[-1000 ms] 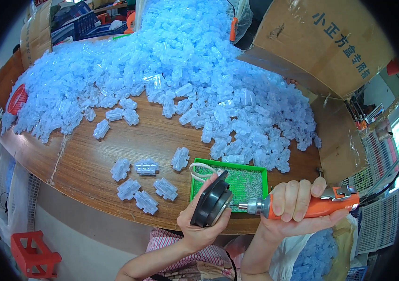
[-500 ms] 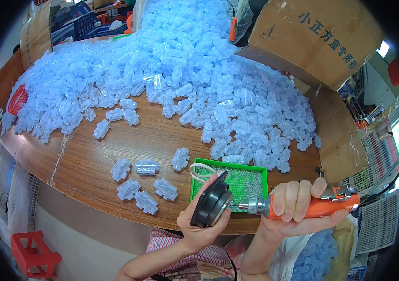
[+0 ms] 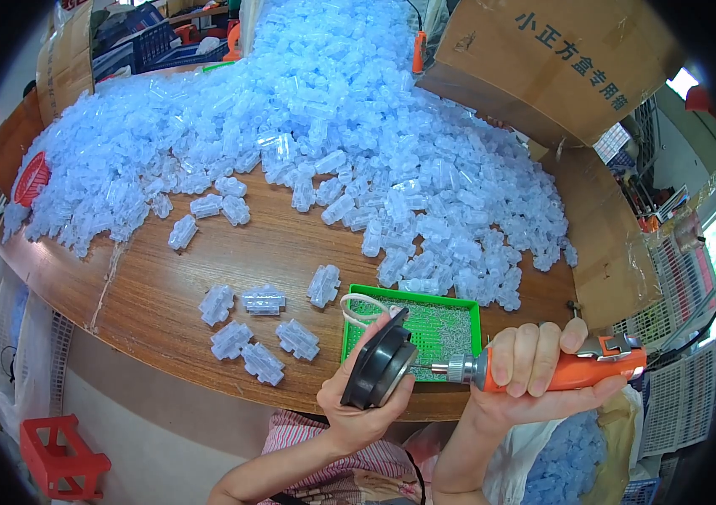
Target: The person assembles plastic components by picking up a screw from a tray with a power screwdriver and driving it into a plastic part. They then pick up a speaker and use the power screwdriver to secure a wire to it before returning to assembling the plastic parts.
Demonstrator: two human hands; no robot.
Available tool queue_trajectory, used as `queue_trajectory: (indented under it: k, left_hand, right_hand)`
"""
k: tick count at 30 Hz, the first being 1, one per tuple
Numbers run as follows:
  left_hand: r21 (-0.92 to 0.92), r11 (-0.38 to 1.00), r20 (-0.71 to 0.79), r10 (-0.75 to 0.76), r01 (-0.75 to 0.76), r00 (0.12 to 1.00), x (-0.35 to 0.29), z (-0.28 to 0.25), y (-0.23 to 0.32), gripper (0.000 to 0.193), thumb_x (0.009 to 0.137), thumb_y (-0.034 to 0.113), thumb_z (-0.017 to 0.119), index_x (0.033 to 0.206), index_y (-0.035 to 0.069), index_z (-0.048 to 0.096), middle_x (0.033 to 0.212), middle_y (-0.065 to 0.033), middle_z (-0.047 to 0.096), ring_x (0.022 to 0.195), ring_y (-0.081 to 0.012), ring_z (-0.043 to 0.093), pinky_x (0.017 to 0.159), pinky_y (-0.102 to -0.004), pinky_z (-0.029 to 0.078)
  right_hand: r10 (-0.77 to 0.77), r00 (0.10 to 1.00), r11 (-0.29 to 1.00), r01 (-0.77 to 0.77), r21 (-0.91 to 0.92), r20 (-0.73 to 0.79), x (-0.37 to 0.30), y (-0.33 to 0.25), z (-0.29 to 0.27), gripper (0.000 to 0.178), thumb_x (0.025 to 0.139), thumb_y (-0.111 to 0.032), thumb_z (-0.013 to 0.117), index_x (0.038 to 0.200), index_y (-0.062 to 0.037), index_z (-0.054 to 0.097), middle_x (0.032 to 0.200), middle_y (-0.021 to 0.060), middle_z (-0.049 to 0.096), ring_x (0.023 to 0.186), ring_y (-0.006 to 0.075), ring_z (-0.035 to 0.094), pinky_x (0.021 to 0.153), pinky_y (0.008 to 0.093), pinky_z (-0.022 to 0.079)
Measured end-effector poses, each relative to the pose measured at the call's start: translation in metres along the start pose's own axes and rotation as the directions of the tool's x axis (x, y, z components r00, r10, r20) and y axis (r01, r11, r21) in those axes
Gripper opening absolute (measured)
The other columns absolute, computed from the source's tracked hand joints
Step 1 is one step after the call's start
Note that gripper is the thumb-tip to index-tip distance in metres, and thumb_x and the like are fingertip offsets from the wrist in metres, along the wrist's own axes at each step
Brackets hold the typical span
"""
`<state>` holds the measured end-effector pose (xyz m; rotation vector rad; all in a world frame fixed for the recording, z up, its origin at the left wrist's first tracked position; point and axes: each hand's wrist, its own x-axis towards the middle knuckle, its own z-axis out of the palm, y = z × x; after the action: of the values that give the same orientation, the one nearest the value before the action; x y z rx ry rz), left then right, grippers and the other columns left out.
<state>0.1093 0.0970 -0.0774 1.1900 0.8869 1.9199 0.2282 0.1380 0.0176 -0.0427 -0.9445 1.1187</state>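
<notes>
My left hand grips a round black part with a metal inner ring, tilted on its side, and a pale cord loop shows above it. In my right hand is an orange electric screwdriver, held level with its bit pointing left. The bit's tip reaches the black part's metal side; whether it sits on a screw is too small to tell. Behind both hands lies a green tray holding many tiny metal pieces. Several clear plastic pieces are spread on the table left of the tray.
A huge heap of clear plastic pieces covers the back of the wooden table. Cardboard flaps rise at the right. A red basket leans at the far left, and a red stool stands on the floor.
The cardboard flap at the upper right has shifted slightly left and down. Both hands, the black part and the screwdriver stay nearly where they were.
</notes>
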Motion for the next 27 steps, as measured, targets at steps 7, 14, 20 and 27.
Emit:
queue_trajectory:
  k: [7, 14, 20, 27]
  left_hand:
    - [-0.018, 1.000, -0.003, -0.015, 0.015, 1.000, -0.001, 0.001, 0.000, 0.065, 0.072, -0.007, 0.067, 0.130, -0.008, 0.040, 0.126, -0.0145, 0.053, 0.107, -0.0144, 0.056, 0.091, -0.0261, 0.044]
    - [-0.016, 1.000, -0.005, -0.018, 0.018, 1.000, -0.002, -0.004, 0.000, 0.065, 0.072, -0.007, 0.067, 0.131, -0.008, 0.040, 0.127, -0.0150, 0.052, 0.107, -0.0145, 0.056, 0.091, -0.0263, 0.043]
    - [0.107, 0.988, -0.045, -0.104, 0.108, 0.994, 0.002, 0.006, -0.001, 0.058, 0.075, -0.001, 0.068, 0.128, -0.005, 0.045, 0.116, -0.0094, 0.058, 0.100, -0.0119, 0.056, 0.088, -0.0262, 0.043]
    - [-0.252, 0.907, -0.245, -0.398, 0.338, 0.884, 0.006, -0.017, -0.010, 0.030, 0.081, 0.004, 0.061, 0.110, -0.001, 0.055, 0.098, -0.0071, 0.062, 0.085, -0.0147, 0.059, 0.076, -0.0272, 0.049]
  right_hand:
    - [0.004, 1.000, 1.000, -0.003, 0.013, -0.008, 0.000, 0.000, -0.001, 0.062, 0.083, -0.067, 0.042, 0.086, -0.0064, 0.051, 0.046, -0.0005, 0.042, 0.036, 0.0092, 0.036, 0.036, 0.0236, 0.035]
    - [0.018, 1.000, 1.000, -0.018, 0.003, -0.011, -0.003, 0.001, -0.001, 0.062, 0.083, -0.068, 0.043, 0.085, -0.0066, 0.051, 0.046, -0.0006, 0.043, 0.036, 0.0090, 0.036, 0.035, 0.0227, 0.035]
    - [0.066, 0.997, 0.994, -0.068, 0.082, 0.027, 0.000, -0.004, -0.016, 0.091, 0.073, -0.083, 0.031, 0.122, -0.0100, 0.051, 0.058, 0.0019, 0.049, 0.049, 0.0147, 0.042, 0.051, 0.0318, 0.040]
    - [0.194, 0.951, 0.933, -0.255, -0.254, -0.241, 0.035, 0.033, -0.079, 0.099, 0.069, -0.088, 0.019, 0.096, 0.0006, 0.054, 0.051, 0.0038, 0.048, 0.044, 0.0136, 0.046, 0.047, 0.0280, 0.041]
